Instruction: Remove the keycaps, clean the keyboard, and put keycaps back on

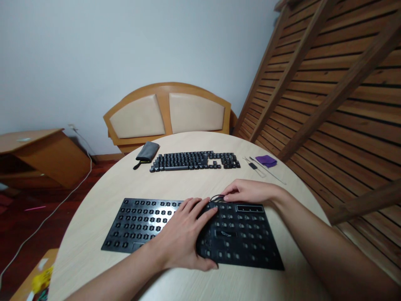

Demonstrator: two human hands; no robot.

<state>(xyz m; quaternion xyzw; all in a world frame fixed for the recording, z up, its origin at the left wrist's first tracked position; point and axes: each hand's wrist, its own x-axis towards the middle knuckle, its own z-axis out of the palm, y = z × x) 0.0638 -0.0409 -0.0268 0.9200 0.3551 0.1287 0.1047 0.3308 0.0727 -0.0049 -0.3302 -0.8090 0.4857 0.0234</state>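
Observation:
A black keyboard base (247, 251) without its keycaps lies flat near the front of the round table, rows of switch sockets facing up. My left hand (183, 236) rests across its middle, fingers stretched out and apart, thumb by the front edge. The part of the base under that palm is hidden. Behind the back edge, my right hand (249, 191) has its fingertips pinched together at a thin black cable (216, 196), which curves up in a small loop near my left fingertips.
Black keycaps (183, 159) stand in keyboard order farther back on the pale table (94, 225). A grey pouch (148, 151) is to their left. On the right lie a wire keycap puller (253, 166), a thin metal tool (271, 172) and a folded purple cloth (266, 161).

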